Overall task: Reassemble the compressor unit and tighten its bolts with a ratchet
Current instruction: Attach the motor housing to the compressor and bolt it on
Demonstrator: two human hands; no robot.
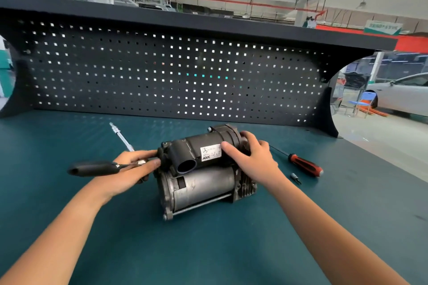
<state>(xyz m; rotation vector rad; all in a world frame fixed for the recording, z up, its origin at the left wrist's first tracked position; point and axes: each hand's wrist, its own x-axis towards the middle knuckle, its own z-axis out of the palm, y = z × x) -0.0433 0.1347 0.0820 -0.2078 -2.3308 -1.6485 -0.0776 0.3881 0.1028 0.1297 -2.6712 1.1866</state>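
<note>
The black pegboard (162, 71) stood upright behind the compressor unit, across the whole back of the bench. The green bench top (208, 250) lay under the compressor unit and spread out on all sides of it.

The compressor unit (203, 183) sat on its side near the middle of the bench. Its black cylinder with the white label lay on top and its grey metal cylinder below.

The right hand (252, 159) gripped the compressor unit's right end, with fingers curled over the black cylinder and the thumb lying against the label. The left hand (132, 169) was at the compressor unit's left end, its fingers curled round the head of the ratchet (92, 168). The ratchet's head met that end and its black handle pointed away to the left.

A screwdriver (304, 165) with a red and black handle lay to the right of the compressor unit. A silver extension bar (120, 136) lay behind and left of the compressor unit. A small bit (295, 178) lay to the compressor unit's right.
</note>
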